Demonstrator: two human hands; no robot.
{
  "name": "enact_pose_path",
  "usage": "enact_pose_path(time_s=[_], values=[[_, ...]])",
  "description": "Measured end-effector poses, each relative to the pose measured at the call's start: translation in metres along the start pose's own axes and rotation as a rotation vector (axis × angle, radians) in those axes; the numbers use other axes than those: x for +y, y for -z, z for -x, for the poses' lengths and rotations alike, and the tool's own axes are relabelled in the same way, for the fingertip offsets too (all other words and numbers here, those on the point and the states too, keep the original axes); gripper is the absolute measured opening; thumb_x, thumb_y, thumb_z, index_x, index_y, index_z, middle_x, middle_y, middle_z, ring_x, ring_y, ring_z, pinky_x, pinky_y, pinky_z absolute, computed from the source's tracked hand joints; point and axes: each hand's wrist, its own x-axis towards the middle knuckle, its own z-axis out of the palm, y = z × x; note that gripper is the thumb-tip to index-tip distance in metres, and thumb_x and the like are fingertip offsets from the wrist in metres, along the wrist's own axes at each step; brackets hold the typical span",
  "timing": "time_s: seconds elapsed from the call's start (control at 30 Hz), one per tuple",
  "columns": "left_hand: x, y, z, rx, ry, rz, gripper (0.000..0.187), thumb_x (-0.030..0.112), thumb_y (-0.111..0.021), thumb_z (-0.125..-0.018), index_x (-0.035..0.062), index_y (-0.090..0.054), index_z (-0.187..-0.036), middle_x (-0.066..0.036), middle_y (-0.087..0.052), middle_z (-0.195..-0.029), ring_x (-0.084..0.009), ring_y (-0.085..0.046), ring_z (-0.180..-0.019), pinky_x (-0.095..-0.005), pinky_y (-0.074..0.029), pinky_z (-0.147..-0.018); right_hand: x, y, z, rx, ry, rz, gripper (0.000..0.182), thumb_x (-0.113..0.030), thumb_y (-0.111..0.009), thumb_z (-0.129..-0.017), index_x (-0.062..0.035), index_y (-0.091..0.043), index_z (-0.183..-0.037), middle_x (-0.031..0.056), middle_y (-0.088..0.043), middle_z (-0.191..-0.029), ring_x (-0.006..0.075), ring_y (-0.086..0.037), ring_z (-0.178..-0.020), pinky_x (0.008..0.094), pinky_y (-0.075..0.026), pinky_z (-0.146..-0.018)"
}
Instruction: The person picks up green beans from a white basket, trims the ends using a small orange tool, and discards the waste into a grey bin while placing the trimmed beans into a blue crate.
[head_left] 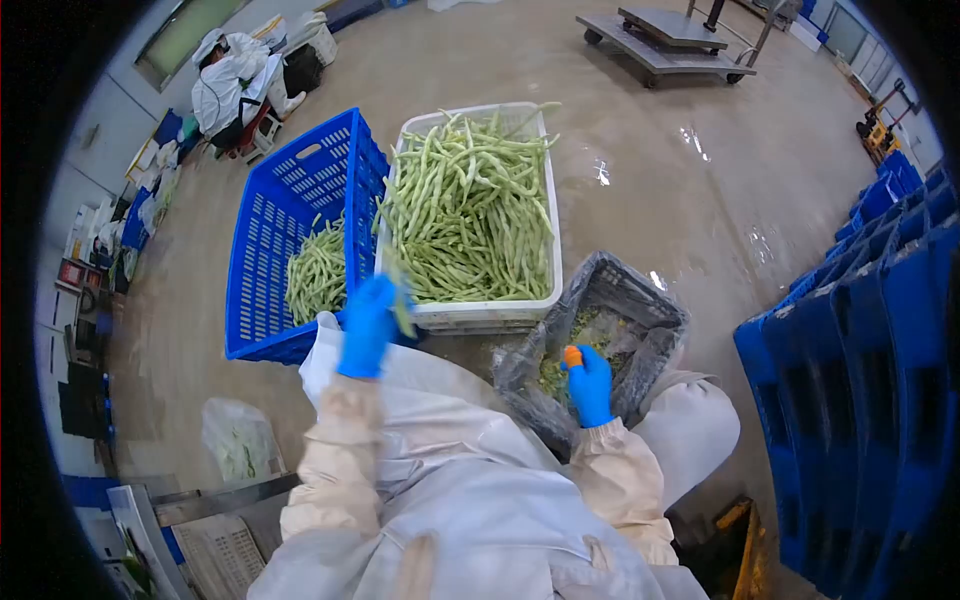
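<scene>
My left hand, in a blue glove and smeared by motion, is near the front corner between the blue basket and the white crate. A blurred pale green bean sticks out from its fingers. Long green beans heap up in the white crate; a smaller pile of beans lies in the blue basket. Over a bin lined with clear plastic, my blue-gloved right hand is closed, with a small orange piece at its fingertips. Green scraps lie inside that bin.
Stacked blue pallets stand close on the right. A clear bag of greens lies on the floor at left. Further back are a wheeled metal platform and a seated person in white. The floor shows wet patches.
</scene>
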Motion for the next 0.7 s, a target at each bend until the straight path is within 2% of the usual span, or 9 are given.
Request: enact_pose_path(time_s=[0.07, 0.13, 0.23, 0.37, 0.4, 0.5, 0.57, 0.63, 0.7], values=[[0.025, 0.085, -0.040, 0.261, -0.080, -0.206, 0.025, 0.014, -0.057, -0.084, -0.0005, -0.055, -0.104, -0.007, -0.059, -0.091, -0.0146, -0.057, -0.082, -0.0260, -0.046, -0.073, 0.004, 0.005, -0.002, 0.124, 0.155, 0.219, 0.013, -0.015, -0.057, -0.082, -0.0032, -0.060, -0.086, 0.0116, -0.060, -0.074, 0.0226, -0.057, -0.068, 0.0340, -0.044, -0.062], [0.048, 0.114, -0.071, 0.472, -0.523, -0.940, 0.035, 0.013, -0.058, -0.083, -0.0062, -0.053, -0.112, -0.014, -0.060, -0.096, -0.0229, -0.058, -0.086, -0.0326, -0.045, -0.081, 0.000, 0.007, -0.005, 0.332, 0.420, 0.479, 0.013, -0.012, -0.063, -0.072, -0.0058, -0.062, -0.083, 0.0127, -0.057, -0.069, 0.0342, -0.054, -0.069, 0.0429, -0.042, -0.062], [0.020, 0.100, -0.118, 0.408, -0.689, -1.176, 0.034, 0.014, -0.058, -0.083, -0.0048, -0.054, -0.111, -0.014, -0.061, -0.094, -0.0243, -0.058, -0.084, -0.0339, -0.045, -0.080, -0.004, 0.008, -0.007, 0.202, 0.239, 0.736, 0.019, -0.012, -0.066, -0.067, -0.0053, -0.062, -0.084, 0.0126, -0.058, -0.077, 0.0334, -0.055, -0.074, 0.0429, -0.042, -0.064], [-0.097, -0.008, -0.165, -0.085, -0.045, -0.848, 0.028, 0.022, -0.063, -0.079, 0.0021, -0.063, -0.099, -0.012, -0.066, -0.087, -0.0201, -0.061, -0.080, -0.0327, -0.047, -0.072, -0.019, 0.001, -0.014, 0.066, 0.207, 0.777, 0.024, -0.014, -0.067, -0.069, -0.0035, -0.060, -0.089, 0.0148, -0.058, -0.084, 0.0341, -0.055, -0.078, 0.0429, -0.043, -0.068], [-0.146, -0.016, -0.187, -0.180, -0.156, -0.805, 0.028, 0.023, -0.063, -0.079, 0.0015, -0.063, -0.097, -0.011, -0.066, -0.081, -0.0204, -0.062, -0.071, -0.0320, -0.048, -0.066, -0.023, -0.002, -0.017, 0.077, 0.247, 0.632, 0.027, -0.016, -0.067, -0.070, -0.0029, -0.060, -0.092, 0.0157, -0.059, -0.087, 0.0345, -0.056, -0.079, 0.0430, -0.043, -0.069], [-0.221, -0.060, -0.228, -0.149, 0.006, -0.803, 0.027, 0.023, -0.065, -0.077, 0.0011, -0.064, -0.093, -0.008, -0.064, -0.077, -0.0158, -0.059, -0.063, -0.0306, -0.047, -0.057, -0.013, -0.009, -0.019, 0.074, 0.294, 0.444, 0.030, -0.019, -0.066, -0.073, -0.0023, -0.059, -0.097, 0.0171, -0.059, -0.090, 0.0351, -0.056, -0.081, 0.0428, -0.044, -0.070], [-0.230, -0.091, -0.236, 0.204, 0.380, -0.270, 0.022, 0.022, -0.065, -0.075, 0.0015, -0.065, -0.085, -0.008, -0.061, -0.068, -0.0168, -0.055, -0.054, -0.0312, -0.045, -0.048, -0.009, -0.010, -0.019, 0.060, 0.302, 0.401, 0.032, -0.020, -0.066, -0.075, -0.0021, -0.058, -0.100, 0.0176, -0.059, -0.090, 0.0352, -0.056, -0.082, 0.0425, -0.044, -0.070], [-0.296, -0.059, -0.278, 0.135, 0.388, -0.277, 0.018, 0.020, -0.063, -0.077, 0.0027, -0.063, -0.080, -0.007, -0.058, -0.063, -0.0188, -0.053, -0.050, -0.0327, -0.045, -0.047, -0.012, -0.010, -0.017, 0.030, 0.271, 0.366, 0.030, -0.018, -0.065, -0.076, -0.0015, -0.058, -0.099, 0.0182, -0.059, -0.089, 0.0351, -0.057, -0.081, 0.0414, -0.045, -0.069], [-0.249, -0.069, -0.266, -0.201, 0.016, -0.852, 0.016, 0.020, -0.064, -0.077, 0.0042, -0.062, -0.076, -0.008, -0.058, -0.059, -0.0219, -0.057, -0.052, -0.0344, -0.046, -0.045, -0.014, -0.007, -0.018, 0.027, 0.277, 0.367, 0.027, -0.016, -0.063, -0.077, -0.0014, -0.058, -0.099, 0.0187, -0.059, -0.090, 0.0347, -0.057, -0.080, 0.0402, -0.046, -0.070]])
